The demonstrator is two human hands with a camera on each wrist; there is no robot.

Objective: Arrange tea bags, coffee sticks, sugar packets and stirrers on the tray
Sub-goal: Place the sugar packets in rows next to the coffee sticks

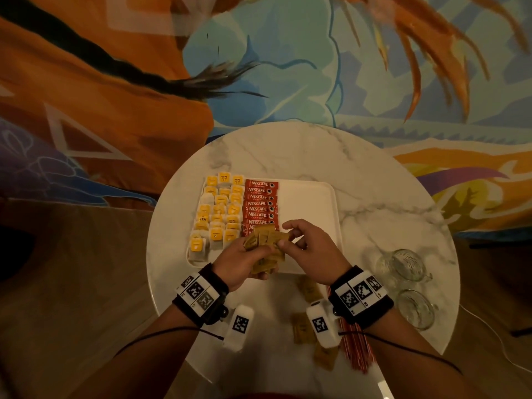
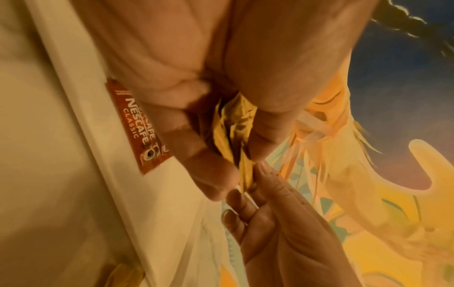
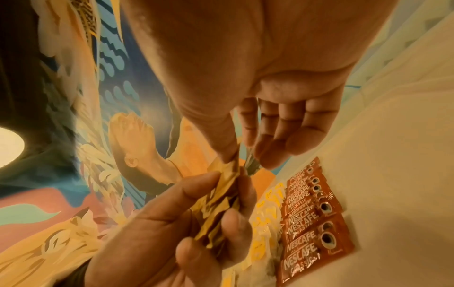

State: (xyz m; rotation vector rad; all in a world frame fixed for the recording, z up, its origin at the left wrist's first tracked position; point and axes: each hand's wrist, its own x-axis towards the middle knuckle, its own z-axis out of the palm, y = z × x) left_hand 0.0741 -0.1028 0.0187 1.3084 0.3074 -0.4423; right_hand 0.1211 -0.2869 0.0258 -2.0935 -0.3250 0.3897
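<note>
A white tray point(image 1: 311, 203) lies on the round marble table point(image 1: 302, 151). Yellow-tagged tea bags point(image 1: 217, 214) fill its left side, and a column of red coffee sticks point(image 1: 260, 204) lies beside them. My left hand point(image 1: 241, 262) grips a bunch of brown sugar packets point(image 1: 266, 244) above the tray's near edge. My right hand point(image 1: 305, 246) pinches the top of one packet in that bunch between thumb and forefinger. In the left wrist view the sugar packets point(image 2: 236, 136) stand fanned between my fingers. The right wrist view shows the sugar packets point(image 3: 221, 200) and the coffee sticks point(image 3: 312, 223) below.
Loose brown sugar packets point(image 1: 302, 328) lie on the table near me. A bundle of red stirrers point(image 1: 355, 347) lies under my right wrist. Two glass mugs point(image 1: 403, 264) point(image 1: 414, 308) stand at the table's right side. The tray's right half point(image 1: 308, 203) is bare.
</note>
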